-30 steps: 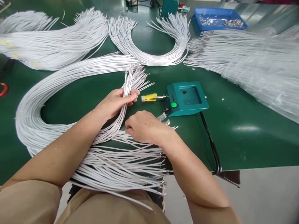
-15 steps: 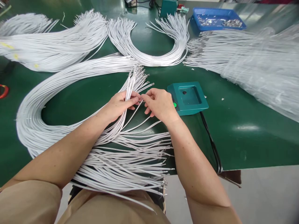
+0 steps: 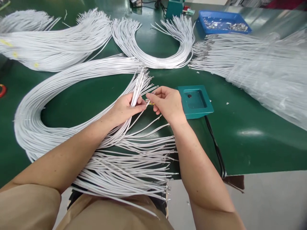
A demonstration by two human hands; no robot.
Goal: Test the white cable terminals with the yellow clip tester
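My left hand (image 3: 127, 107) is closed around a small bunch of white cables (image 3: 138, 83), whose metal-tipped ends stand up past the fingers. Its thumb and a finger also reach toward a single white cable (image 3: 141, 112). That cable's end is pinched by my right hand (image 3: 166, 101), just to the right of the left. A small yellow bit (image 3: 151, 103) shows between the two hands, too small to name. Under my forearms the long cable bundle (image 3: 26, 118) curves in a loop, and many loose ends (image 3: 153, 163) fan out toward the table edge.
A teal device with a square recess (image 3: 195, 99) sits right of my hands, its black cord (image 3: 216, 147) running to the table edge. More cable bundles (image 3: 165, 62) lie behind, plastic-covered ones (image 3: 268, 67) at right. A blue tray (image 3: 225, 16) holds small metal parts.
My right hand has drawn slightly away from the left, and a yellow bit now shows between them. The device's green light is now hidden behind my right hand.
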